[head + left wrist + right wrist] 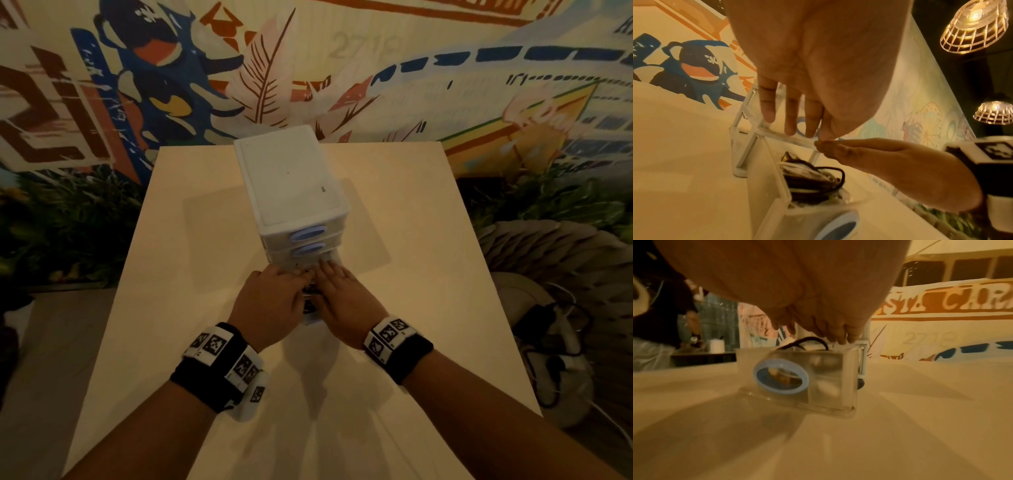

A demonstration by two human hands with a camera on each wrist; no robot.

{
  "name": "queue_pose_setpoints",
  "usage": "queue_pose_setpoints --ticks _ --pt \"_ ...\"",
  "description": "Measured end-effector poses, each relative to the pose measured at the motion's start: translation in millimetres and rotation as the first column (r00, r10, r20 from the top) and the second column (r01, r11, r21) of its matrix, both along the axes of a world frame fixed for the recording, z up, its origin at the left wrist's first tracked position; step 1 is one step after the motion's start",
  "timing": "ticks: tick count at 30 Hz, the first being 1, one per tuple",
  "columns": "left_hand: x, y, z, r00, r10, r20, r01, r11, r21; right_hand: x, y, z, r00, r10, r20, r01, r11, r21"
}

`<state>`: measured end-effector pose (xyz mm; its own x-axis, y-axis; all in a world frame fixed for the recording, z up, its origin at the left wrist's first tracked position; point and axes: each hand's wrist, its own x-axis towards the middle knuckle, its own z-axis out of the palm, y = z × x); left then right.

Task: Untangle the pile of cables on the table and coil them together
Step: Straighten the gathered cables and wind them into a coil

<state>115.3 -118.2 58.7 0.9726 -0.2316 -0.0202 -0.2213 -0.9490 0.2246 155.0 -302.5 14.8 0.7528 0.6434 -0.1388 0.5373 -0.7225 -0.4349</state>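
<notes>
A coil of black and white cables (812, 180) lies in the pulled-out bottom drawer (766, 186) of a white drawer unit (291, 178) at the middle of the table (191, 308). Both hands hover over that drawer side by side. My left hand (274, 301) has straight fingers (789, 116) reaching to the unit's frame above the cables. My right hand (339, 291) lies flat with fingers extended over the coil, its tips meeting the left thumb. In the right wrist view a black cable loop (809, 340) pokes up behind the clear drawer front with its blue ring handle (781, 377). Neither hand visibly grips a cable.
Two upper drawers with blue handles (306, 236) are closed. A painted wall stands behind the table. On the floor at right lies a grey heap with dark cords (555, 342). Another person (663, 313) stands far off at a counter.
</notes>
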Motion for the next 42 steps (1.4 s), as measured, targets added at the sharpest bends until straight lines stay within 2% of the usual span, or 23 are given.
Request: queue_pose_setpoints --ticks 2,5,7,8,9,10,11,12,13,14,15,16,17,19,23,26,30,33,36,42 --pt "2.5 6.7 10.4 0.983 0.019 0.180 0.005 0.991 -0.136 -3.4 -11.2 7.6 0.990 -0.140 0.014 0.135 0.973 0.185" --pt "15.9 19.1 42.0 0.906 0.056 0.419 0.047 0.971 -0.232 -18.5 -40.5 10.9 0.923 -0.382 0.047 0.337 0.861 0.381" --pt "27.7 31.3 61.0 0.845 0.084 0.529 0.056 0.968 -0.243 -29.3 -57.7 9.0 0.895 -0.446 0.024 0.407 0.837 0.366" --pt "34.1 38.9 66.5 0.822 0.139 0.552 0.019 0.962 -0.271 -33.7 -63.9 8.2 0.887 -0.459 -0.041 0.448 0.839 0.308" --pt "40.1 46.1 69.0 0.810 0.249 0.531 -0.066 0.938 -0.340 -37.6 -68.7 2.7 0.871 -0.472 -0.138 0.491 0.841 0.228" --pt "47.2 53.7 67.3 0.805 0.396 0.442 -0.192 0.878 -0.438 -41.1 -71.0 -1.4 0.836 -0.489 -0.249 0.531 0.835 0.143" --pt "54.8 59.6 63.7 0.797 0.534 0.284 -0.334 0.780 -0.530 -44.9 -71.1 -7.8 0.775 -0.502 -0.384 0.574 0.814 0.094" --pt "63.4 65.0 58.2 0.774 0.627 0.087 -0.464 0.656 -0.596 -49.3 -67.8 -13.7 0.671 -0.498 -0.549 0.637 0.766 0.083" --pt "71.8 69.3 51.5 0.743 0.660 -0.111 -0.566 0.531 -0.631 -53.2 -61.2 -18.5 0.520 -0.466 -0.716 0.727 0.682 0.084" --pt "79.2 71.7 44.5 0.724 0.642 -0.252 -0.619 0.444 -0.648 -56.5 -52.3 -21.6 0.342 -0.402 -0.850 0.814 0.579 0.053" --pt "83.5 70.6 40.0 0.725 0.601 -0.337 -0.638 0.401 -0.657 -59.4 -41.8 -23.2 0.172 -0.317 -0.933 0.882 0.471 0.002" --pt "86.1 67.7 35.5 0.736 0.559 -0.382 -0.640 0.391 -0.661 -61.3 -31.1 -23.5 0.043 -0.230 -0.972 0.925 0.378 -0.048" --pt "87.4 62.5 32.3 0.754 0.518 -0.403 -0.629 0.393 -0.671 -62.2 -20.5 -22.3 -0.039 -0.145 -0.989 0.951 0.298 -0.082" --pt "88.2 53.4 26.2 0.797 0.443 -0.411 -0.586 0.404 -0.702 -61.7 -3.3 -20.1 -0.110 -0.005 -0.994 0.978 0.175 -0.109" --pt "89.0 52.8 16.6 0.828 0.423 -0.369 -0.528 0.368 -0.765 -56.7 15.6 -18.5 -0.156 0.171 -0.973 0.985 -0.049 -0.166" --pt "88.0 54.0 17.3 0.838 0.411 -0.360 -0.507 0.342 -0.791 -56.1 20.3 -20.8 -0.118 0.160 -0.980 0.984 -0.116 -0.137" --pt "87.8 52.7 19.9 0.858 0.381 -0.346 -0.480 0.349 -0.805 -55.9 28.3 -20.4 -0.045 0.136 -0.990 0.976 -0.205 -0.072" --pt "90.9 53.0 21.5 0.854 0.384 -0.350 -0.486 0.352 -0.800 -56.4 35.0 -23.2 -0.008 0.188 -0.982 0.966 -0.251 -0.056" --pt "95.3 55.8 20.2 0.860 0.371 -0.350 -0.481 0.362 -0.798 -54.6 41.0 -29.9 -0.016 0.215 -0.976 0.958 -0.275 -0.077" --pt "98.4 55.1 21.6 0.864 0.336 -0.374 -0.488 0.379 -0.787 -30.8 59.5 -33.5 0.007 0.186 -0.982 0.950 -0.308 -0.052"
